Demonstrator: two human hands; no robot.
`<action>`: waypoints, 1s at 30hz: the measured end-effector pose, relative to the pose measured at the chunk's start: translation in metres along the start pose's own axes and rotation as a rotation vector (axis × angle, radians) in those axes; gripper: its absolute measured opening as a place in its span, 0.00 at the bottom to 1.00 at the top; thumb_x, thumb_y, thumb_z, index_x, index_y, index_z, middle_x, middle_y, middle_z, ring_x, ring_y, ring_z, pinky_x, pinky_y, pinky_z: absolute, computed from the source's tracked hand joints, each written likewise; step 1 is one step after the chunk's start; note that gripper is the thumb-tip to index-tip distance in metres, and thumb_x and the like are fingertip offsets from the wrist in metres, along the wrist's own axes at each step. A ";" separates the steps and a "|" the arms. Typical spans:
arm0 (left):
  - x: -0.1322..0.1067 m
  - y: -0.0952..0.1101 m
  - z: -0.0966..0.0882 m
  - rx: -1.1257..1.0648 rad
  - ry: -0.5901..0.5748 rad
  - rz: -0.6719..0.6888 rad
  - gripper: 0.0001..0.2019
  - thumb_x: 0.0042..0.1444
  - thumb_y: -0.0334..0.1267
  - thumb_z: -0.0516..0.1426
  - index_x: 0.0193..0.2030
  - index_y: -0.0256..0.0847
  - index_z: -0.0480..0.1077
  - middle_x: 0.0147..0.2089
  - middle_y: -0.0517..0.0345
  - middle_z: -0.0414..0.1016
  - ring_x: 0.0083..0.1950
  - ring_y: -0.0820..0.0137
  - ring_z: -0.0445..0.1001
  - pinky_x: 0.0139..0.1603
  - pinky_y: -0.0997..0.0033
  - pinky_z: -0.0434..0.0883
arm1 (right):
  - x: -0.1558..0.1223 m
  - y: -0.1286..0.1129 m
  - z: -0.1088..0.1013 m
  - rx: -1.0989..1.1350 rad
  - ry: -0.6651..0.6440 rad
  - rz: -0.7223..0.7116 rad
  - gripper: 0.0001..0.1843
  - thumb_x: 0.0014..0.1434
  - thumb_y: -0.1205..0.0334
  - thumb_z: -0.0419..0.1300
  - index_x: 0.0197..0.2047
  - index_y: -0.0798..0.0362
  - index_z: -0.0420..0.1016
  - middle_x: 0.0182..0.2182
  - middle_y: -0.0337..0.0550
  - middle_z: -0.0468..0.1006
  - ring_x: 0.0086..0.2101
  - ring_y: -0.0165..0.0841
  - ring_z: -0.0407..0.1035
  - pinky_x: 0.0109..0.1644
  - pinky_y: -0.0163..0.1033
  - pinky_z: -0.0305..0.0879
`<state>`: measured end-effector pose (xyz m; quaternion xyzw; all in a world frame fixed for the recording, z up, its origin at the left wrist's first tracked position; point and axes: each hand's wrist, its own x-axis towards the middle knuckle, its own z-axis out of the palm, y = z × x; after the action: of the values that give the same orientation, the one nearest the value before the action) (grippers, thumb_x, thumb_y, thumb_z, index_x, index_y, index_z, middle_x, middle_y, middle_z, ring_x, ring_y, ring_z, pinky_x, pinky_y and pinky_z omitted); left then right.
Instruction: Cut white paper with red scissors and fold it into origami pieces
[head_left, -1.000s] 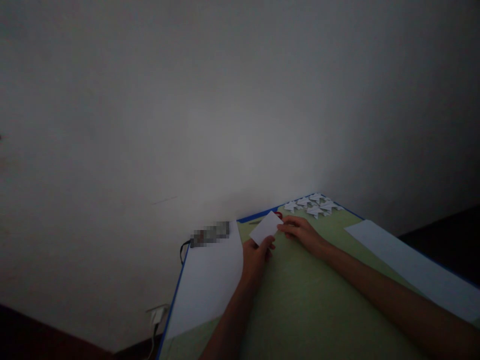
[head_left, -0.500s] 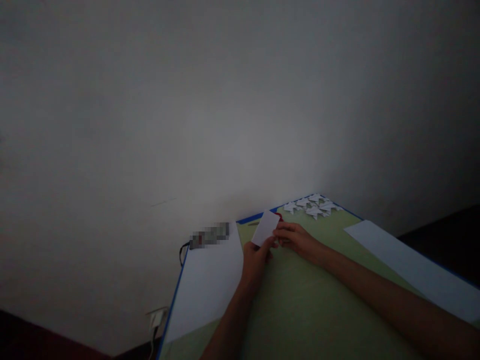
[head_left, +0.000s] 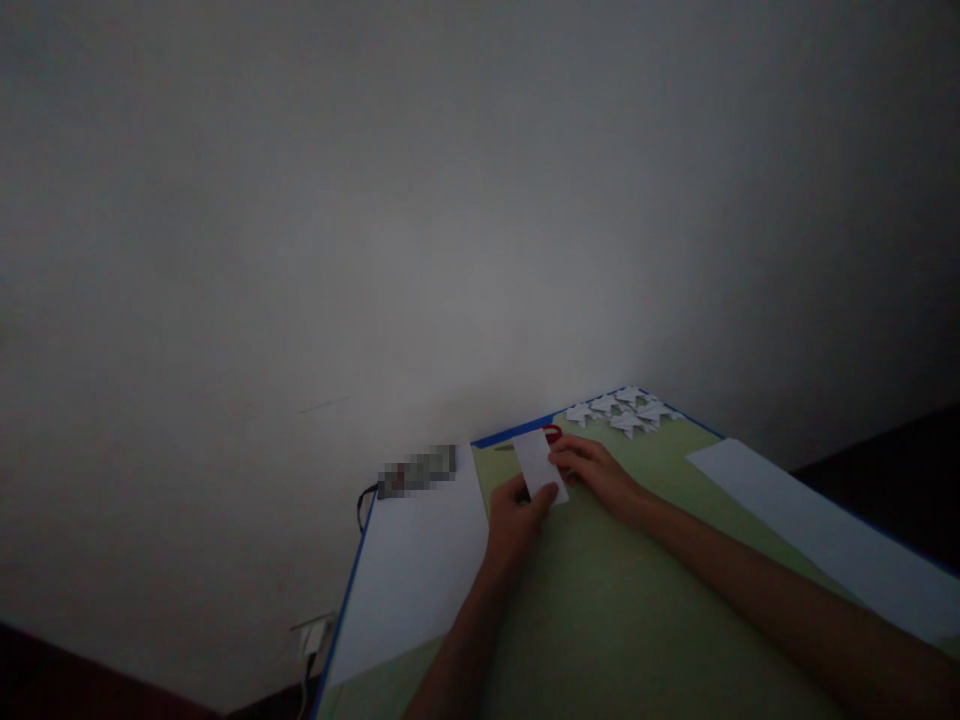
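Note:
A small rectangle of white paper [head_left: 537, 462] is held up between my two hands over the green tabletop [head_left: 585, 620]. My left hand [head_left: 521, 507] grips its lower part, with the thumb pressed on the front face. At the paper's right edge, my right hand [head_left: 596, 470] pinches it between thumb and fingers. Just behind the paper lies a pair of scissors with a red handle [head_left: 553, 434]; the paper hides its middle, and a blade tip shows to the left.
Several folded white paper shapes [head_left: 634, 422] lie at the far corner. A large white sheet [head_left: 412, 570] covers the left side, with a pixelated power strip [head_left: 416, 472] at its top. Another white sheet [head_left: 817, 530] lies along the right edge. A wall [head_left: 450, 250] rises behind.
The paper has turned from leaning right to leaning left, and its lower end now shows below my left thumb. More of the red scissor handle is visible. Both hands stay nearly in place.

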<state>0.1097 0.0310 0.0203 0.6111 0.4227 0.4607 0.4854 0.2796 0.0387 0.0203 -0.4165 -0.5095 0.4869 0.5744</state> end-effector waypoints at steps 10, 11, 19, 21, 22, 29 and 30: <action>-0.001 0.003 0.000 -0.035 -0.064 -0.014 0.21 0.49 0.51 0.69 0.38 0.32 0.84 0.35 0.47 0.84 0.34 0.62 0.78 0.38 0.66 0.72 | -0.003 -0.004 0.003 -0.023 -0.019 0.001 0.10 0.47 0.55 0.67 0.28 0.52 0.77 0.23 0.35 0.71 0.26 0.30 0.62 0.32 0.38 0.55; -0.002 0.004 0.000 -0.032 -0.076 -0.017 0.20 0.49 0.51 0.69 0.37 0.32 0.84 0.34 0.48 0.83 0.33 0.63 0.77 0.37 0.66 0.71 | -0.002 -0.005 0.003 -0.023 -0.011 -0.008 0.10 0.47 0.55 0.67 0.28 0.52 0.77 0.23 0.34 0.71 0.26 0.30 0.61 0.32 0.38 0.55; -0.002 0.002 -0.001 0.027 -0.126 -0.040 0.14 0.47 0.45 0.69 0.29 0.32 0.81 0.26 0.54 0.77 0.27 0.69 0.70 0.30 0.71 0.64 | -0.001 -0.003 0.001 -0.007 0.032 -0.024 0.10 0.49 0.53 0.66 0.29 0.51 0.77 0.23 0.36 0.71 0.27 0.31 0.63 0.32 0.39 0.57; -0.002 0.001 -0.001 0.039 -0.133 -0.046 0.14 0.47 0.45 0.69 0.30 0.32 0.80 0.26 0.55 0.77 0.27 0.70 0.69 0.30 0.71 0.64 | 0.000 -0.002 0.001 -0.001 0.040 -0.021 0.10 0.48 0.53 0.67 0.28 0.51 0.76 0.22 0.36 0.71 0.27 0.32 0.63 0.32 0.38 0.57; -0.002 0.001 -0.001 0.044 -0.137 -0.048 0.14 0.48 0.45 0.68 0.30 0.32 0.80 0.26 0.55 0.77 0.27 0.69 0.69 0.30 0.71 0.64 | 0.000 -0.001 0.001 0.001 0.044 -0.021 0.10 0.48 0.53 0.66 0.28 0.51 0.76 0.22 0.36 0.71 0.27 0.32 0.63 0.32 0.38 0.57; -0.002 -0.005 -0.001 0.070 -0.163 -0.044 0.14 0.47 0.44 0.68 0.30 0.32 0.80 0.27 0.53 0.78 0.28 0.67 0.71 0.30 0.70 0.65 | 0.003 -0.004 -0.002 -0.026 0.065 -0.040 0.13 0.51 0.50 0.66 0.30 0.51 0.76 0.22 0.35 0.70 0.26 0.31 0.62 0.31 0.38 0.56; -0.002 -0.005 -0.001 0.067 -0.148 -0.036 0.14 0.48 0.44 0.68 0.32 0.32 0.81 0.29 0.52 0.79 0.29 0.66 0.72 0.32 0.69 0.66 | 0.003 -0.005 -0.003 -0.037 0.064 -0.048 0.13 0.52 0.50 0.66 0.30 0.51 0.76 0.23 0.35 0.70 0.26 0.31 0.62 0.31 0.38 0.57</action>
<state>0.1080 0.0306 0.0150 0.6518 0.4115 0.3911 0.5029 0.2831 0.0406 0.0251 -0.4298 -0.5097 0.4500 0.5941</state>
